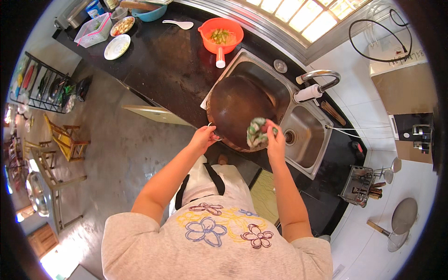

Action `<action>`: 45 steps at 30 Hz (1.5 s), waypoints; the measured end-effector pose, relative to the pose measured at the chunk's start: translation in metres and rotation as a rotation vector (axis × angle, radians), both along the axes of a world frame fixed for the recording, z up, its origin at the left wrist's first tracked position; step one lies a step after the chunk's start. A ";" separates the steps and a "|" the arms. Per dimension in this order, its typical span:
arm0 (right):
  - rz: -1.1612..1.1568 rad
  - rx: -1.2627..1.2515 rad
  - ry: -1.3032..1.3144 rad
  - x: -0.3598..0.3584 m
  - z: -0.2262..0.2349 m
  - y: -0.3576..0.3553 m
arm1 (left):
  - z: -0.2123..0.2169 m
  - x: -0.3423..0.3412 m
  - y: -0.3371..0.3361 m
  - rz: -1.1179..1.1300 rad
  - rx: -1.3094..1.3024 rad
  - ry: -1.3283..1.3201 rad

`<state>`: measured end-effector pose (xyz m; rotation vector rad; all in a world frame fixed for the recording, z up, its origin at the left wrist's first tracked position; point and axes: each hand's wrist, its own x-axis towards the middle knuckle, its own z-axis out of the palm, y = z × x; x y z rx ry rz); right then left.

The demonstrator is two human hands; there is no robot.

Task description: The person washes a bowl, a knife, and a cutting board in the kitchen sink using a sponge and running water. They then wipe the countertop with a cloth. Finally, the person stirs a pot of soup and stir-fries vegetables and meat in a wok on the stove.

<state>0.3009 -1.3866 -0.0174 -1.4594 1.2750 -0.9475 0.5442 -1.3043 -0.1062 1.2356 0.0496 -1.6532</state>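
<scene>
A large dark wok (235,107) rests over the left basin of the steel sink (316,151), partly past the counter's front edge. My left hand (204,138) has its fingers closed on a small loop handle at the wok's near left rim. Bunched in my right hand (276,137) is a crumpled green and white cloth (256,134), over the wok's near right side. I cannot tell whether the cloth touches the metal. Beyond the right hand, the smaller basin with its drain shows bare steel.
A curved tap (326,74) stands behind the sink. On the counter at the far left of it are an orange colander (233,31) with cut vegetables, a white spoon (179,24), and several plates and bowls. A utensil rack (357,185) stands right. A cupboard door (156,114) hangs open below.
</scene>
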 end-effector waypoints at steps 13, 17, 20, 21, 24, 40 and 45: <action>0.312 0.204 -0.277 -0.002 0.068 -0.063 | -0.006 -0.014 0.004 0.112 0.074 -0.050; 0.533 -0.215 0.048 0.001 0.052 -0.050 | -0.006 -0.016 0.002 0.115 0.079 -0.072; 0.554 -0.052 0.404 -0.004 0.002 -0.035 | -0.008 -0.017 0.001 0.118 0.076 -0.076; 0.516 -0.052 0.454 -0.006 -0.016 -0.032 | -0.008 -0.018 0.001 0.117 0.080 -0.075; 0.430 -0.119 0.552 0.004 -0.046 -0.027 | -0.006 -0.019 0.003 0.118 0.096 -0.079; 0.819 -0.615 0.543 0.059 -0.027 -0.016 | 0.000 -0.016 0.009 0.107 0.060 -0.009; 0.881 -0.659 0.593 0.061 -0.067 -0.029 | 0.005 -0.023 0.008 0.153 0.023 0.003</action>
